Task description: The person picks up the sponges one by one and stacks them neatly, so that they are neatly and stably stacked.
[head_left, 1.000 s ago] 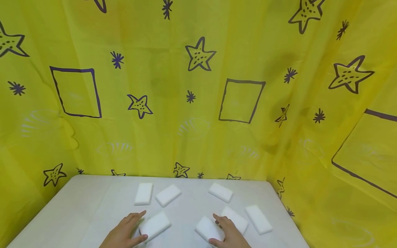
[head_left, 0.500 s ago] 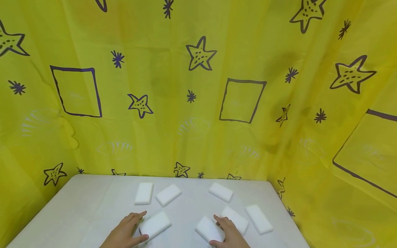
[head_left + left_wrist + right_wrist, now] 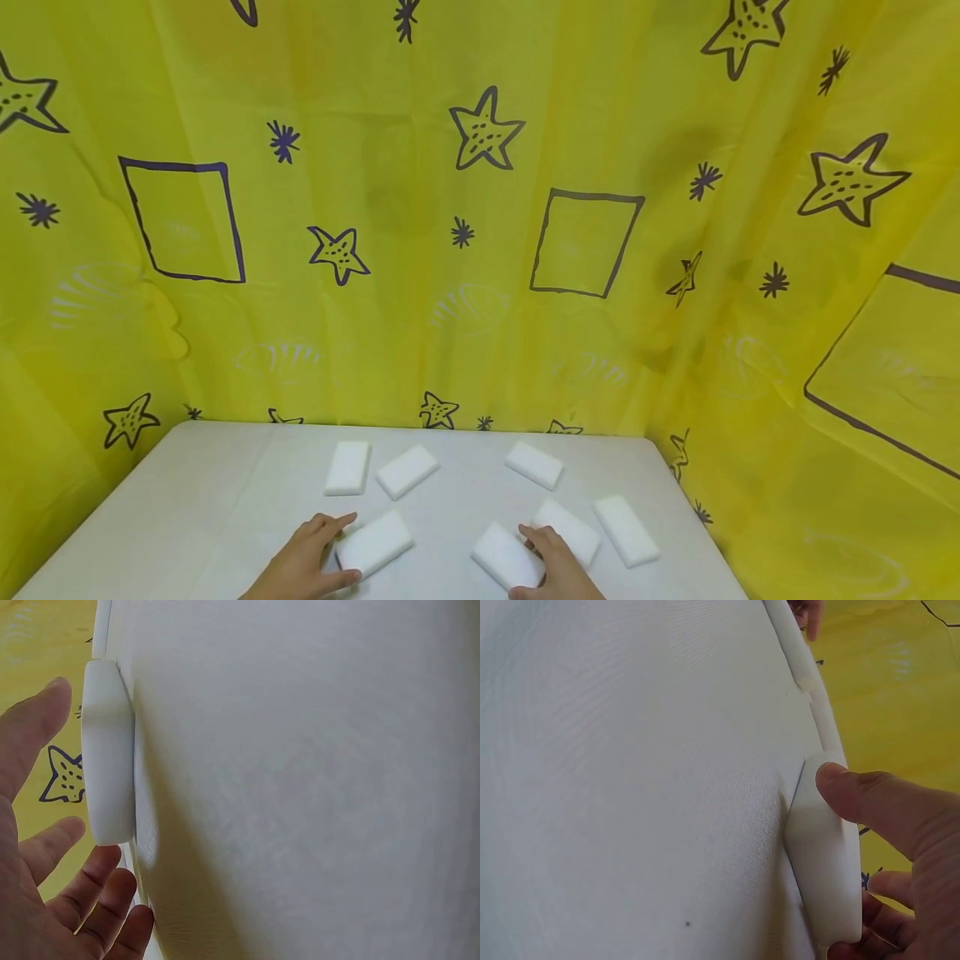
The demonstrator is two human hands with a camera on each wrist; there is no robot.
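In the head view my left hand spreads around the left end of a white block that looks like a foam sponge. Thumb and fingertips are apart, at opposite sides of it; the left wrist view shows a gap between thumb and block. My right hand is at the right end of another white sponge block. In the right wrist view its thumb overlaps one end of that block, and fingertips sit right at the other end. Both blocks lie flat on the white table.
Behind the near blocks lie a left back block, one beside it and a right back block. Close to my right hand are a partly covered block and a far right block. A yellow patterned curtain encloses the table.
Both hands stay at the same two blocks. The right hand's thumb and fingertips have shifted very slightly right and down; the blocks have not moved.
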